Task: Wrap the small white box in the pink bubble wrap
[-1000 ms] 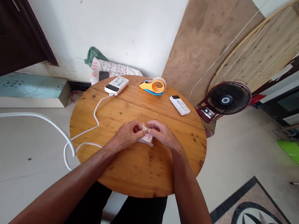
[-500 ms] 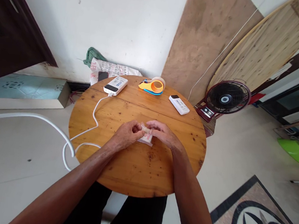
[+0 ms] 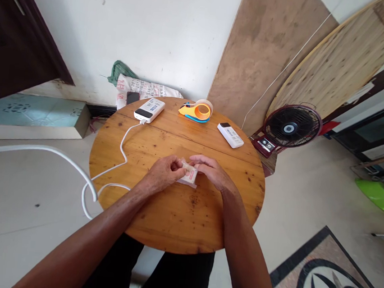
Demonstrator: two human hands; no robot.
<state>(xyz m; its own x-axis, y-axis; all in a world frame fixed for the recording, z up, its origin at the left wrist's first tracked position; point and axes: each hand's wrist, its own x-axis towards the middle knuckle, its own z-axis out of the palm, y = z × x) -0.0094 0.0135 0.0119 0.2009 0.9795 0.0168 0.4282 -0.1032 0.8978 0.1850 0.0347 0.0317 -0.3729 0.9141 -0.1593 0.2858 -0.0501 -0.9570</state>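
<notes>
A small white box with red print lies on the round wooden table, with clear film at its edges. My left hand is closed on its left side, the thumb pressing on the top face. From the right, my right hand reaches to the far right corner, its thumb and fingers bent around that edge. The box's far side is partly hidden by the fingers.
Toward the back stand a white power bank with a plugged-in white cable, a yellow tape dispenser and another white power bank. A fan stands beyond the table's right edge.
My right thumb has drawn back from the box's top toward its right edge, showing more of the red print. My left hand stays in place.
</notes>
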